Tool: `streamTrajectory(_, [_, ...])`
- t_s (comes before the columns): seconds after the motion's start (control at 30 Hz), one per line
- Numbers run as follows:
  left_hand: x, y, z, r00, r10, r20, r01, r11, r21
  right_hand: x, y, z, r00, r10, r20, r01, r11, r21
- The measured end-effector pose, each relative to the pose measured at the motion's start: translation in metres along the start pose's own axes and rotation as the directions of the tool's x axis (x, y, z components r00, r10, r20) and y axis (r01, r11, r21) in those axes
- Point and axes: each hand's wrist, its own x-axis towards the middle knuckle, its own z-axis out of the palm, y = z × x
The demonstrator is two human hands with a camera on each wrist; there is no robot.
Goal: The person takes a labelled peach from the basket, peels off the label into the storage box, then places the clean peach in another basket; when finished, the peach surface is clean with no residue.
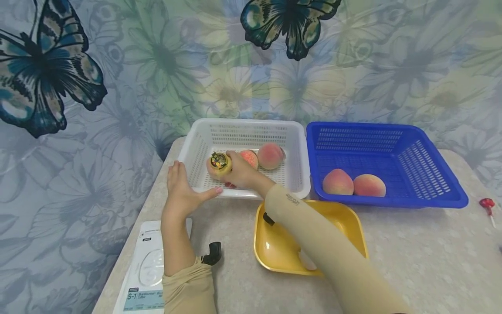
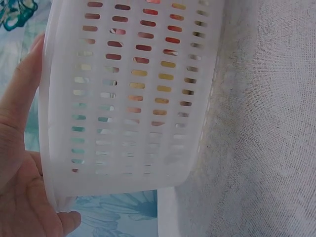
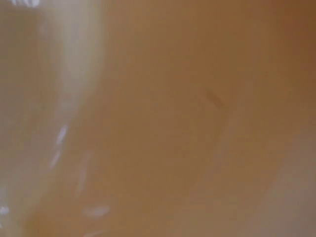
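My right hand point(image 1: 241, 171) reaches into the white basket point(image 1: 245, 123) and grips a small round yellow thing with a dark printed top point(image 1: 220, 161). A pale pinkish round fruit point(image 1: 211, 171) shows partly behind it. Right of the hand lie a speckled red-orange round thing point(image 1: 251, 158) and a peach point(image 1: 269, 155). A bit of red shows below the hand at the front wall. My left hand point(image 1: 183, 194) rests at the basket's front left corner, thumb along the front rim and fingers straight at the side. The left wrist view shows the basket's slotted wall point(image 2: 128, 118).
The blue basket point(image 1: 408, 201) at right holds two peaches point(image 1: 338, 182). Under my right forearm stands a yellow bowl point(image 1: 274, 255) with a pale thing point(image 1: 307, 260) partly hidden. A white coffee pack point(image 1: 143, 266) lies front left, a red lollipop point(image 1: 487, 203) far right. A butterfly-patterned wall backs the table.
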Motion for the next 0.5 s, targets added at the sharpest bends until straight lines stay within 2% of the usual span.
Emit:
streamTrajectory(0.03, [0.0001, 0.0003, 0.0002, 1.000, 0.000, 0.001, 0.000, 1.000, 0.000, 0.0008, 0.0000, 0.0005, 1.000, -0.002, -0.014, 0.002, 1.000, -0.021])
streamTrajectory(0.13, [0.0002, 0.0013, 0.0006, 1.000, -0.004, 0.001, 0.004, 1.000, 0.001, 0.0025, -0.0004, 0.0014, 0.996, -0.072, -0.054, 0.062, 0.983, -0.171])
streamTrajectory(0.27, [0.0008, 0.0020, 0.0012, 1.000, -0.006, -0.005, 0.006, 1.000, 0.000, 0.0038, 0.0003, 0.0024, 0.984, -0.166, -0.069, 0.131, 0.924, -0.358])
streamTrajectory(0.5, [0.0004, 0.0025, 0.0000, 1.000, -0.018, -0.003, 0.018, 1.000, 0.009, 0.0023, -0.0001, 0.0026, 0.991, -0.113, -0.072, 0.063, 0.867, -0.494])
